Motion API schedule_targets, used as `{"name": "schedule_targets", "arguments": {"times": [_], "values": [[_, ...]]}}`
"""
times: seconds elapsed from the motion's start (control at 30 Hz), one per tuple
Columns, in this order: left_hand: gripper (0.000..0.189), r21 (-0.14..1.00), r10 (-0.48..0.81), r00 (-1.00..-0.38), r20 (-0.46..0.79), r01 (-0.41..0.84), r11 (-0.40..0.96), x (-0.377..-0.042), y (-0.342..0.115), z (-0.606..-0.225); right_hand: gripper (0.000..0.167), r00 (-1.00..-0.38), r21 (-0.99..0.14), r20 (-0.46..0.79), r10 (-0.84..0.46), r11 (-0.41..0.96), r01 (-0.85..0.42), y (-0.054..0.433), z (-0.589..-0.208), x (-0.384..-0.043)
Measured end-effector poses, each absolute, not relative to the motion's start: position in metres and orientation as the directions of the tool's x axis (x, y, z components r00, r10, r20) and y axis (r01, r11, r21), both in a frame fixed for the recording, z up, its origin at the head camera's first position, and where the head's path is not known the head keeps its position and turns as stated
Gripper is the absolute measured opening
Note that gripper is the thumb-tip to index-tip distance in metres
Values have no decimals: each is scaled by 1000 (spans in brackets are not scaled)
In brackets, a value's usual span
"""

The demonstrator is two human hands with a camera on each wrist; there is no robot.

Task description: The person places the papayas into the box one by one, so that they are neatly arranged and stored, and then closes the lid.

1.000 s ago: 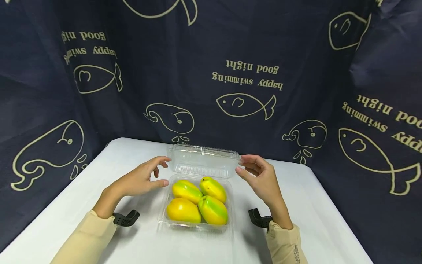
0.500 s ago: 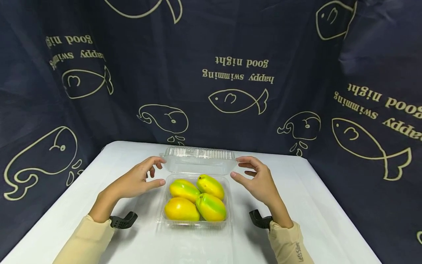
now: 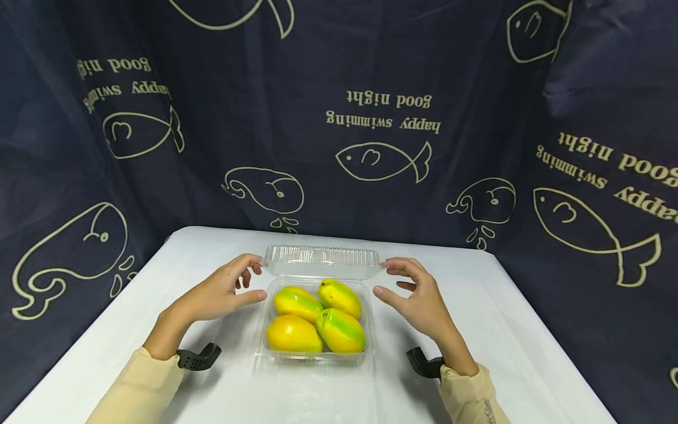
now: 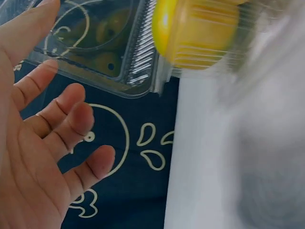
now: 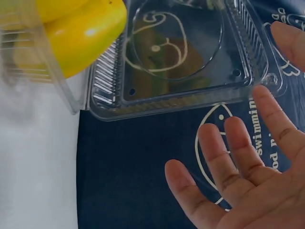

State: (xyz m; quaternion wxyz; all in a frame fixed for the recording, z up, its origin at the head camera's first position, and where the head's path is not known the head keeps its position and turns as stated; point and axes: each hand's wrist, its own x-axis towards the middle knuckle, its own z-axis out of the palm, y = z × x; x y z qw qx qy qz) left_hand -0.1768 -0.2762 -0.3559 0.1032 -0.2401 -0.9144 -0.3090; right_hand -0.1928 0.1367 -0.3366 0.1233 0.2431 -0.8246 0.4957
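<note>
A clear plastic clamshell box point(image 3: 312, 355) sits mid-table with several yellow-green mangoes point(image 3: 293, 334) lying in its base. Its hinged lid point(image 3: 322, 257) is raised at the far side, and mangoes reflect in it in both wrist views. My left hand point(image 3: 219, 288) is beside the lid's left end, index fingertip at its corner, thumb apart from the box. On the other side my right hand point(image 3: 418, 297) has its index fingertip at the lid's right corner. The other fingers of both hands are loosely spread, as the right wrist view shows around the lid rim point(image 5: 167, 106).
A white cloth point(image 3: 503, 353) covers the table. Behind and at both sides hangs a dark blue curtain point(image 3: 275, 88) with fish and whale drawings. Black wrist straps point(image 3: 198, 357) sit by both beige sleeves point(image 3: 138, 386).
The lid has tilted, showing less of its height and with its top edge lower in view. Both hands stay at its corners. The head view has shifted slightly.
</note>
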Motion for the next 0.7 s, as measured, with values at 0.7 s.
{"name": "schedule_targets", "arguments": {"times": [0.7], "values": [[56,561,367,-872,323,489,668,-152,-274,-378,41,-837,-715,427,-343,438,-545,147,-366,-167]]}}
